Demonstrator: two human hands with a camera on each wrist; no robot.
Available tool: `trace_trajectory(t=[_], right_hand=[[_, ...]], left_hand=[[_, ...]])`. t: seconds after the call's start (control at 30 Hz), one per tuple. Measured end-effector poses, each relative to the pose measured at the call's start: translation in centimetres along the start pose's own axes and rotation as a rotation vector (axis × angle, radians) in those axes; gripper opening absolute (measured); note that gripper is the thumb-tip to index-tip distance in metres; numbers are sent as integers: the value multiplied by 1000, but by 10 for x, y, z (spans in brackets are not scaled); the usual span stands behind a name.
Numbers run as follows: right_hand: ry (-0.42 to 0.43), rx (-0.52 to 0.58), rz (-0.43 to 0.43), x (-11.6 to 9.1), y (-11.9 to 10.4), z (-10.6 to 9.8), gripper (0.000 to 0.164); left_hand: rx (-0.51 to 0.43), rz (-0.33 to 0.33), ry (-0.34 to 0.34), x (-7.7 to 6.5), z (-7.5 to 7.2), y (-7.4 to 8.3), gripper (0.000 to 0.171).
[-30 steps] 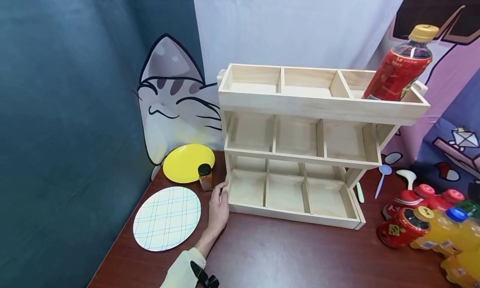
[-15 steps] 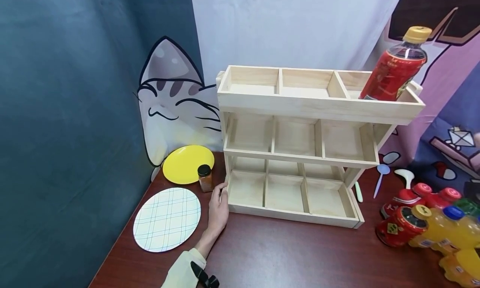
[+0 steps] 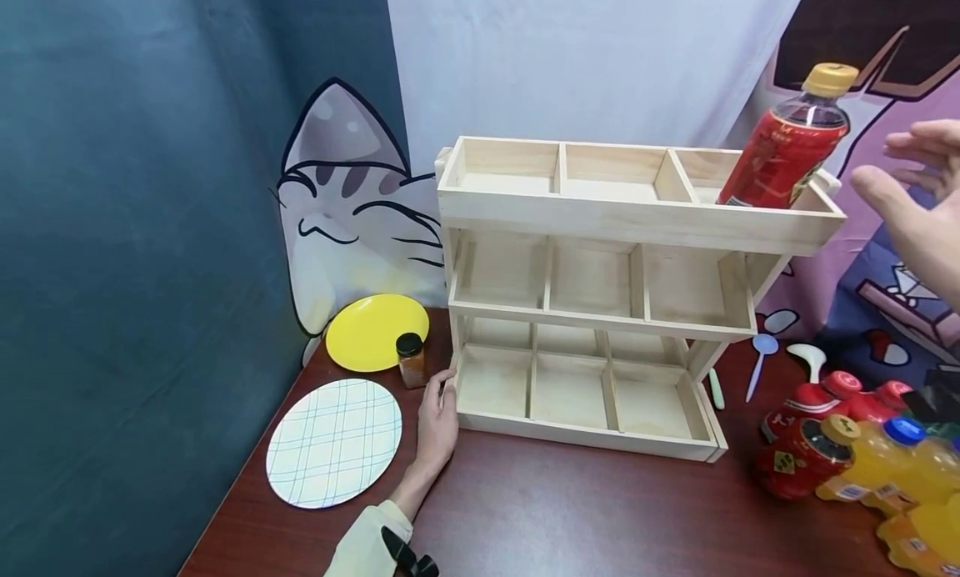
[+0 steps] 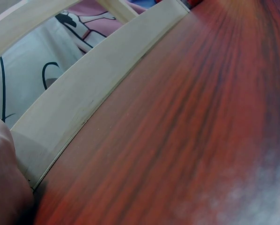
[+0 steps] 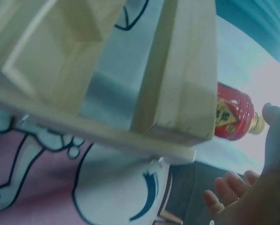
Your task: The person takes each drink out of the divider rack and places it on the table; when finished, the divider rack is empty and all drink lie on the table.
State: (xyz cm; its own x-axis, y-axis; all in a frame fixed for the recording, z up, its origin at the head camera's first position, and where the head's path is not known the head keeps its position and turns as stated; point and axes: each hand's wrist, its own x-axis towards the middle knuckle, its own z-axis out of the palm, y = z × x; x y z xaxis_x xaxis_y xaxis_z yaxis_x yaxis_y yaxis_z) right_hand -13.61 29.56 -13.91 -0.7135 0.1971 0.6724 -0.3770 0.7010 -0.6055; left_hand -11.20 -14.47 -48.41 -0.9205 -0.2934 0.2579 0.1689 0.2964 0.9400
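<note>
In the head view my left hand (image 3: 437, 423) rests against the lower left corner of a pale wooden three-tier shelf (image 3: 637, 220). Its fingers lie along the side; in the left wrist view part of the hand touches the end of the bottom board (image 4: 84, 103). A red-labelled drink bottle (image 3: 787, 156) with a yellow cap leans in the top tier's right compartment. My right hand (image 3: 926, 206) hangs in the air just right of that bottle, fingers spread and holding nothing. In the right wrist view the bottle's cap (image 5: 257, 123) is close to the thumb, seemingly apart from it.
A yellow plate (image 3: 367, 335), a jar (image 3: 410, 362) with a black lid and a checked plate (image 3: 333, 444) lie left of the shelf. To its right are a blue spoon (image 3: 761, 364), a white spoon (image 3: 810, 358) and several drink bottles (image 3: 806, 460). Curtains hang behind.
My right hand has come into the head view from the right, beside the leaning bottle. The left hand stays at the shelf's corner. The head view has shifted slightly.
</note>
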Motion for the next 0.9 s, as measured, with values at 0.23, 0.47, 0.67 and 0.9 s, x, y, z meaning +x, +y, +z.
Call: trace_trajectory(t=[0.23,0.47,0.67,0.9], right_hand=[[-148,156,96,18,-22,20,55],[-211,259,236,29,-33,40,57],[-293,147,402,33,-37,49,81],[-279,213,489,35,-35,53,88]], left_hand=[[-24,0,-3,-3,-2,-4,25],[6,-16,-5,-7,-4,-5,25],[20,-12,-3,-9,-4,-6,26],[35,0,8,-9,-4,-7,26]])
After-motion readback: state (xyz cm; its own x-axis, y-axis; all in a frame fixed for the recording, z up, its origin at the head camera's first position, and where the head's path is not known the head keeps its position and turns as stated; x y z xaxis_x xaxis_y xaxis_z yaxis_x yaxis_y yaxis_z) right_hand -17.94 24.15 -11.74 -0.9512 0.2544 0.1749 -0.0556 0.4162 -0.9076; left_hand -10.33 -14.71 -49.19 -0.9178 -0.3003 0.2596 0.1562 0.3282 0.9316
